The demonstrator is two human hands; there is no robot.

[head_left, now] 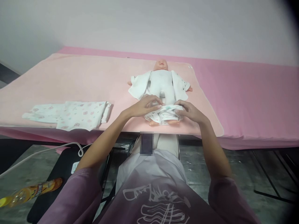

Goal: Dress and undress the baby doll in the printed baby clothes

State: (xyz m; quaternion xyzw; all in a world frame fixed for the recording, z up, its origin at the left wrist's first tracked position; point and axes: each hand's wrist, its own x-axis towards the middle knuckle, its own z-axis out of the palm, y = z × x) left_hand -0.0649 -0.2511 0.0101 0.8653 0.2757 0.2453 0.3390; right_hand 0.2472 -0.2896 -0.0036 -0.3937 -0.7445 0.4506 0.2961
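Observation:
A baby doll lies on its back, head away from me, dressed in plain white with an open white jacket spread out on both sides. Patterned white baby pants are bunched around its lower legs, and its feet stick out toward me. My left hand is closed at the left side of the waistband, its thumb and fingers at the fabric. On the opposite side, my right hand pinches the waistband between thumb and fingers.
Folded patterned baby clothes lie to the left on the peach mat. Pink cloth covers the table. Below at left, a black stool carries a yellow-capped bottle and a white cable.

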